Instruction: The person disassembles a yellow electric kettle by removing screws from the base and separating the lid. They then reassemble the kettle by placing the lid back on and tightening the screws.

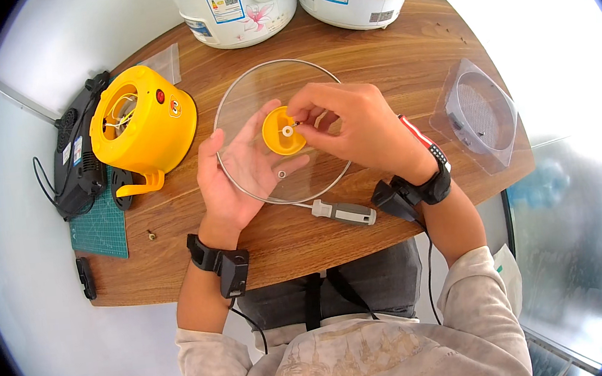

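Left hand [245, 168]: palm up, unclenched, fingers extended behind the lid.
Right hand [351, 110]: fingertips pinching a small dark part [296, 124] at the knob.
Glass lid [322, 170]: round, metal-rimmed.
Lid knob [274, 137]: yellow, hollow side up, mid-lid.
Screwdriver [347, 213]: grey-handled, on wooden table [199, 259].

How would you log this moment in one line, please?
left hand: beneath glass lid; right hand: at yellow cap; screwdriver: on table
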A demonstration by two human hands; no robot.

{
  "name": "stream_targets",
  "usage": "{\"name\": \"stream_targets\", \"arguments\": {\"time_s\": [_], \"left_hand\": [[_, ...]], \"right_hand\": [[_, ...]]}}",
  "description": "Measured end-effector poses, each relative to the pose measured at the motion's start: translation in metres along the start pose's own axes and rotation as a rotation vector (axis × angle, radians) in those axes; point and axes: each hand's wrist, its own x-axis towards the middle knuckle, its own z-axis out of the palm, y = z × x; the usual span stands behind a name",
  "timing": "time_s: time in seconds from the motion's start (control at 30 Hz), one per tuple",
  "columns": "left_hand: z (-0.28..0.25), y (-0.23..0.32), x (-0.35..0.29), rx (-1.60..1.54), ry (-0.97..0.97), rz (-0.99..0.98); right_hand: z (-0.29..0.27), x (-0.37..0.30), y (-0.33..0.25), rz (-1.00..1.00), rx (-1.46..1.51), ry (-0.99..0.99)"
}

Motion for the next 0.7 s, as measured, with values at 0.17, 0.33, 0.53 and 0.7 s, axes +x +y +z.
{"name": "stream_targets", "arguments": {"time_s": [0.17,0.33,0.53,0.7], "left_hand": [[0.0013,-0.0008,-0.0001,0.009,0.002,-0.005],[0.0025,-0.0011,0.0,-0.001,-0.008,-0.017],[0.0039,-0.0008,0.0004,-0.001,0.006,-0.019],[0.0038,-0.002,0.0006,0.005,0.02,-0.026]], "right_hand": [[-0.0003,-0.0017,-0.0027,0.001,-0.047,-0.03],[-0.0003,-0.0019,-0.0038,-0.002,-0.073,-0.05],[-0.0003,-0.0022,-0.0021,-0.056,-0.112,-0.06],[0.005,-0.0035,0.0005,-0.103,-0.124,-0.034]]}}
